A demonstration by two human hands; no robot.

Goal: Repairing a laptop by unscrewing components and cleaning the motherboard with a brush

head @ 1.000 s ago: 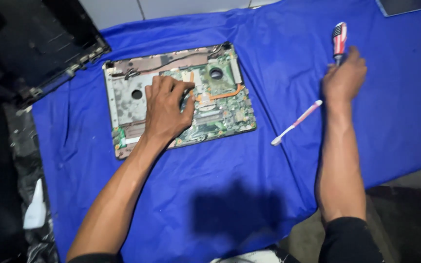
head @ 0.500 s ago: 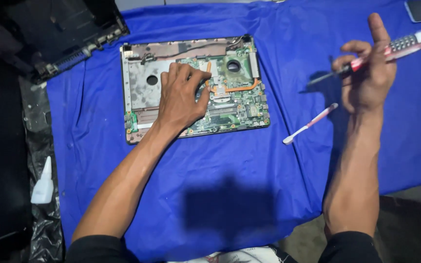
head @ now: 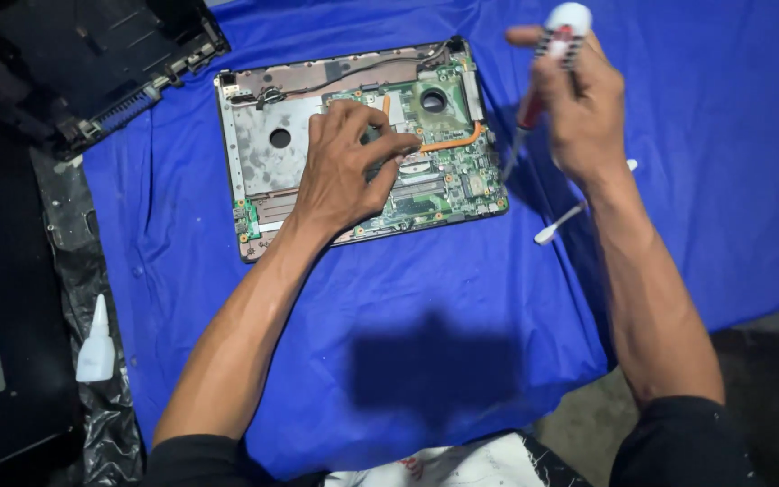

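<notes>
Red-handled screwdriver [head: 534,99], tip down-left.

— What is covering the tabletop?

— A blue cloth [head: 426,361] is lying over it. An opened laptop base [head: 268,149] with its green circuit board is resting on the cloth.

— Anything else?

— A white swab stick [head: 556,224] is lying beside it, and a black laptop cover [head: 74,63] is sitting at the far left corner.
</notes>
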